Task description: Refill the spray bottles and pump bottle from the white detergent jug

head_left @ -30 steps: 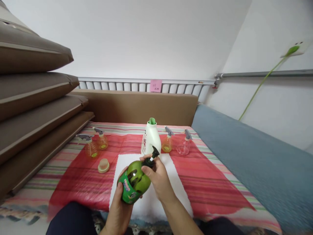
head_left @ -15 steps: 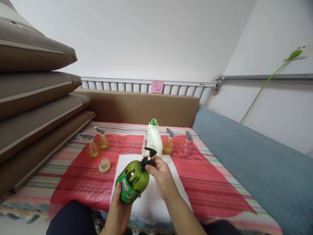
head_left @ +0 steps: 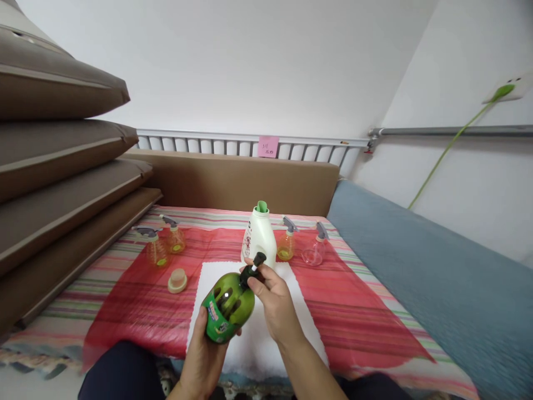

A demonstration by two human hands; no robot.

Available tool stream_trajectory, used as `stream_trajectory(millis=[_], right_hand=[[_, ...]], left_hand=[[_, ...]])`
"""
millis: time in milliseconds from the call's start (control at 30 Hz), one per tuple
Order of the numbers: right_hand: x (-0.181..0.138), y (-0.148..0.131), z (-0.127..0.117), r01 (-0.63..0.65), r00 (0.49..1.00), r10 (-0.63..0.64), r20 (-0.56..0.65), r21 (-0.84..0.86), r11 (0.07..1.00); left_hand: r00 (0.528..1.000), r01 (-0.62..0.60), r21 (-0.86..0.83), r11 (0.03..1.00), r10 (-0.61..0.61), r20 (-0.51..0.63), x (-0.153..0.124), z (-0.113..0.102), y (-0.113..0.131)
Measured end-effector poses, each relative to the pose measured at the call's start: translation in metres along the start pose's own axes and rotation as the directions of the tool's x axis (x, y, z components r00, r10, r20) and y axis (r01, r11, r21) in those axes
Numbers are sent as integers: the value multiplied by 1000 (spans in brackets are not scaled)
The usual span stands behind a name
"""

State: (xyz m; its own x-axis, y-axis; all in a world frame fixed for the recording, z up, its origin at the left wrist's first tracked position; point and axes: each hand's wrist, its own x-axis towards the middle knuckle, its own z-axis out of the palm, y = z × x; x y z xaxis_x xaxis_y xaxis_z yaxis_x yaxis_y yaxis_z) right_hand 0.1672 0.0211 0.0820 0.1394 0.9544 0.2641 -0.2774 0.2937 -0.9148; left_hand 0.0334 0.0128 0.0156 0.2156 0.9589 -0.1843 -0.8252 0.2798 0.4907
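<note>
A green pump bottle (head_left: 230,305) with a green label is tilted over the white cloth (head_left: 266,355), its top leaning to the right. My left hand (head_left: 204,344) is wrapped round the lower body of the bottle. The fingers of my right hand (head_left: 270,294) pinch the collar of its black pump head (head_left: 252,269). Just behind stands a large white jug (head_left: 261,236) with an open neck and a green spout. To the left lies the cream cap (head_left: 177,280) on the red sheet.
Spray bottles stand at the left (head_left: 157,253) and right (head_left: 286,247) on the red plastic sheet (head_left: 353,316). Brown cushions (head_left: 66,144) are stacked at the left. A brown padded board (head_left: 233,180) and a radiator (head_left: 200,141) run along the back; a blue padded side (head_left: 416,250) bounds the right.
The pump head has turned, so its nozzle points another way. My right hand stays at the collar, and my left hand still holds the bottle in about the same place.
</note>
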Motion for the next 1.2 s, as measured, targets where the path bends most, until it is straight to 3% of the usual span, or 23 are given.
stream_trajectory(millis=[200, 400, 500, 567, 700, 767, 867, 967, 1033, 1100, 1200], right_hand=[[6, -9, -8, 114, 992, -117, -44, -80, 990], [18, -27, -21, 171, 961, -156, -228, 49, 984], [27, -31, -46, 200, 932, -168, -321, 70, 977], [32, -22, -72, 123, 921, -134, -365, -53, 991], [35, 27, -125, -210, 903, 62, -426, -312, 927], [35, 55, -143, -382, 872, 175, -458, -410, 828], [36, 89, -157, -526, 820, 206, -534, -562, 639], [37, 107, -159, -564, 810, 164, -564, -671, 480], [38, 111, -158, -566, 814, 145, -563, -709, 421], [39, 108, -157, -546, 825, 115, -553, -730, 410], [39, 95, -152, -452, 867, 37, -497, -753, 478]], left_hand=[[996, 74, -9, 997, -74, -39, 3, -7, 0], [995, 87, -22, 996, -88, -51, 6, -14, 4], [992, 55, -32, 998, -58, -114, 9, -19, 12], [987, 19, -27, 999, -23, -160, 12, -24, 18], [988, 30, 0, 1000, -29, -155, 19, -36, 24], [988, 53, 12, 999, -50, -144, 21, -40, 22], [986, 88, 3, 996, -86, -146, 21, -42, 19], [986, 110, -14, 994, -111, -124, 20, -43, 19], [992, 98, -3, 995, -98, -83, 20, -46, 20], [994, 93, -1, 996, -93, -52, 22, -52, 22], [990, 125, -50, 991, -128, -65, 27, -59, 23]])
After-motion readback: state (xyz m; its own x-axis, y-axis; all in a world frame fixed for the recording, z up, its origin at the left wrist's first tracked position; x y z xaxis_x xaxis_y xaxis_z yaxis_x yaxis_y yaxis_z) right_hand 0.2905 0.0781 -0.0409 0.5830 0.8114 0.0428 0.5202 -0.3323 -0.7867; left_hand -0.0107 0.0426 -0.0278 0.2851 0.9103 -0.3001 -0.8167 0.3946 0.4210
